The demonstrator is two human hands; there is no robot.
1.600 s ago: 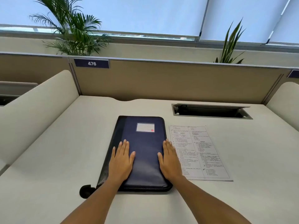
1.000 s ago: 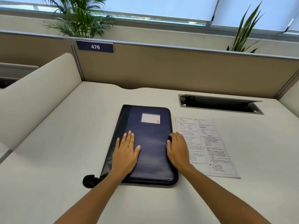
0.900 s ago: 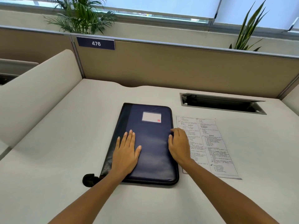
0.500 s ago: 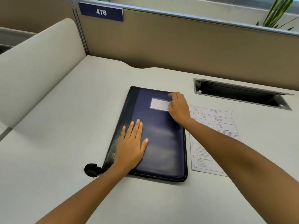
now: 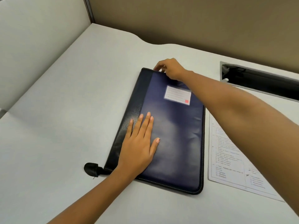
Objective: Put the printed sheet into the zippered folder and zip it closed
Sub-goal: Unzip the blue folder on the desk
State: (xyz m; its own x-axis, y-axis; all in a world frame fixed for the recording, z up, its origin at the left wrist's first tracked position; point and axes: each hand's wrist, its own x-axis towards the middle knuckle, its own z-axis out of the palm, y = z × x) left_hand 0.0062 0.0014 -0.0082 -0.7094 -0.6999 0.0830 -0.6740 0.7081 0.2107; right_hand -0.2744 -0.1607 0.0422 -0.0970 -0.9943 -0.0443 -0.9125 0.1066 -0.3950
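Observation:
The dark blue zippered folder (image 5: pixel 176 136) lies closed on the white desk, with a white label (image 5: pixel 177 94) near its far end. My left hand (image 5: pixel 139 147) rests flat on its near left part, fingers straight. My right hand (image 5: pixel 169 68) reaches over to the folder's far edge. Its fingertips are curled and pinch a small dark piece there, the zipper pull, which is mostly hidden by the fingers. The printed sheet (image 5: pixel 226 160) lies flat on the desk right of the folder, partly under my right forearm.
A black fabric tab (image 5: pixel 92 169) sticks out at the folder's near left corner. An open cable slot (image 5: pixel 258 80) is set into the desk at the far right. Tan partition walls (image 5: pixel 178 18) close the back, and a pale divider (image 5: pixel 40 38) closes the left.
My right hand has slid from the folder's right edge up to its far edge and curled its fingertips there. The left hand stays flat. The view has tilted down.

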